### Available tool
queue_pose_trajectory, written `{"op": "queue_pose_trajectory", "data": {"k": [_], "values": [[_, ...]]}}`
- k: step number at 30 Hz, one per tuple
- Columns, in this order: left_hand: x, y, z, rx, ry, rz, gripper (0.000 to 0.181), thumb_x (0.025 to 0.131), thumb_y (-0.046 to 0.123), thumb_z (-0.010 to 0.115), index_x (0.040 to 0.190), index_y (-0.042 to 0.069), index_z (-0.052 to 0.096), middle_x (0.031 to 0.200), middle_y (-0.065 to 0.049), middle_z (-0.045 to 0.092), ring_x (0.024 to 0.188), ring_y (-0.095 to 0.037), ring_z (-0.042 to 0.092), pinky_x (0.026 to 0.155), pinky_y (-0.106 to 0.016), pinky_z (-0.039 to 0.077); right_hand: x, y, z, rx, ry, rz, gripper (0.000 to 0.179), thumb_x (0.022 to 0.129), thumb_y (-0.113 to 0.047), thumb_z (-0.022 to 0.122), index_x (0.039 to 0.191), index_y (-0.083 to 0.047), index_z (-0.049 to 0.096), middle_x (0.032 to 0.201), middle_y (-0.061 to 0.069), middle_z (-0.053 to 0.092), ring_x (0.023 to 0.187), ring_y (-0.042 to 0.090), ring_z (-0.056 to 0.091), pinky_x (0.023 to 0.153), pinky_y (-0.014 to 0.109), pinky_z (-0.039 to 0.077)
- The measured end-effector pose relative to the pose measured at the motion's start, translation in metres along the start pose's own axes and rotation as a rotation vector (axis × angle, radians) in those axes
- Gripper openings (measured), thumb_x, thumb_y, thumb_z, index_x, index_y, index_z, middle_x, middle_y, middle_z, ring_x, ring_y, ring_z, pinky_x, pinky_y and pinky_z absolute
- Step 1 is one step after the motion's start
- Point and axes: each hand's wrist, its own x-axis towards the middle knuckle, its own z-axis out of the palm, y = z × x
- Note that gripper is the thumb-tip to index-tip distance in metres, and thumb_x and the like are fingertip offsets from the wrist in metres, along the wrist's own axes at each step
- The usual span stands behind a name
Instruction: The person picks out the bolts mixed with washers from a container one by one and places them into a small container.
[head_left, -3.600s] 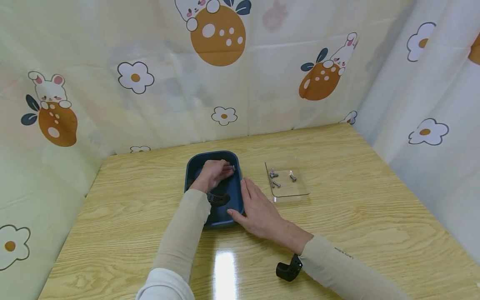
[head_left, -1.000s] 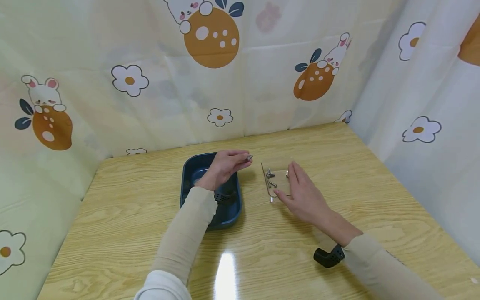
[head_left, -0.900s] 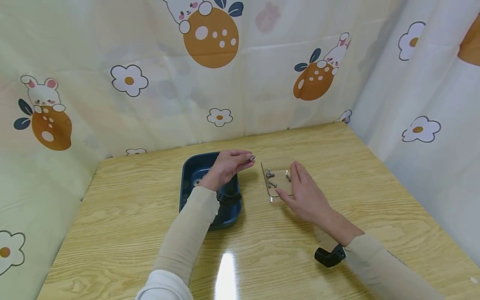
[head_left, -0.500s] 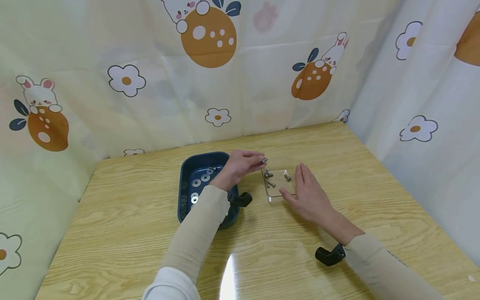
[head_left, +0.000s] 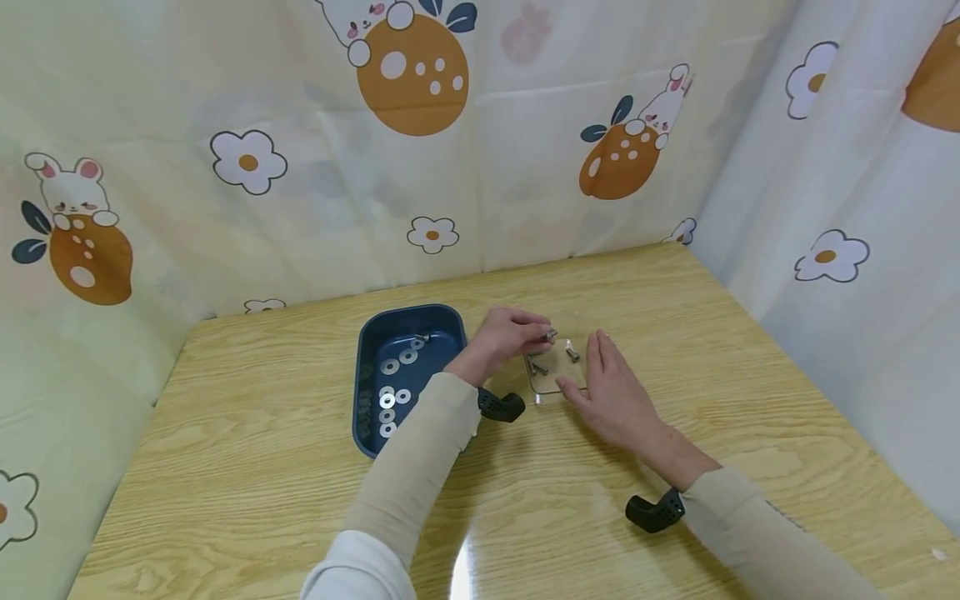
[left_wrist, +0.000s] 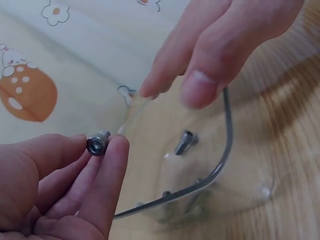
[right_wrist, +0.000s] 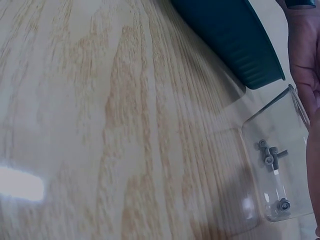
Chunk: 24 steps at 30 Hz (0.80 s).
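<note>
Between thumb and fingertips my left hand (head_left: 501, 340) pinches a small metal socket-head bolt (left_wrist: 96, 145). That hand is over the left part of a clear plastic box (left_wrist: 184, 192), on whose floor several similar bolts (head_left: 572, 354) lie. My right hand (head_left: 618, 398) is at the box's right side, fingers straight and thumb spread toward the near rim. In the left wrist view its fingertips show right at the box's rim. Part of the box's far side is hidden behind my left hand.
A dark blue tray (head_left: 357, 379) sits left of the box, partly under my left forearm. It holds several flat washers (head_left: 390, 367) and a bolt (head_left: 422, 337). A printed curtain (head_left: 300, 225) borders the wooden table (head_left: 247, 450).
My left hand has come up out of the blue tray with the bolt and moved right, over the clear box. My right hand has gone from the tray's side to the box's right side.
</note>
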Motion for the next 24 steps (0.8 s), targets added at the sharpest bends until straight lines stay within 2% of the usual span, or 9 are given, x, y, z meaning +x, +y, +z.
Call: {"op": "queue_pose_trajectory", "data": {"k": [4, 10, 19, 24], "values": [[0.002, -0.003, 0.005, 0.008, 0.002, -0.01, 0.024, 0.095, 0.005, 0.064, 0.118, -0.002, 0.069, 0.107, -0.016, 0.072, 0.093, -0.022, 0.074, 0.099, -0.041, 0.055, 0.0, 0.0, 0.002, 0.0, 0.013, -0.012, 0.089, 0.103, -0.051, 0.04, 0.151, 0.017, 0.008, 0.159, 0.037, 0.009, 0.149, 0.049, 0.014, 0.121, 0.058, 0.02], [0.001, -0.003, 0.015, 0.038, 0.007, -0.019, 0.024, 0.096, 0.002, 0.062, 0.118, -0.005, 0.068, 0.108, -0.019, 0.072, 0.097, -0.027, 0.073, 0.096, -0.041, 0.056, 0.0, 0.001, 0.003, 0.007, 0.032, -0.027, 0.088, 0.103, -0.049, 0.042, 0.151, 0.018, 0.01, 0.159, 0.038, 0.011, 0.148, 0.049, 0.016, 0.121, 0.059, 0.022], [0.002, -0.006, 0.03, 0.188, 0.05, 0.025, 0.024, 0.095, 0.0, 0.063, 0.117, -0.008, 0.068, 0.114, -0.023, 0.071, 0.104, -0.033, 0.071, 0.096, -0.044, 0.056, -0.001, 0.002, 0.004, 0.031, 0.023, -0.005, 0.088, 0.103, -0.05, 0.042, 0.152, 0.016, 0.008, 0.16, 0.036, 0.008, 0.149, 0.048, 0.015, 0.121, 0.059, 0.022], [0.0, -0.007, 0.032, 0.164, 0.057, 0.029, 0.027, 0.095, -0.001, 0.062, 0.12, -0.01, 0.066, 0.114, -0.024, 0.07, 0.106, -0.036, 0.07, 0.097, -0.046, 0.055, -0.001, 0.002, 0.005, 0.032, 0.024, -0.013, 0.088, 0.104, -0.05, 0.041, 0.152, 0.016, 0.008, 0.159, 0.037, 0.009, 0.149, 0.049, 0.015, 0.12, 0.059, 0.022]]}}
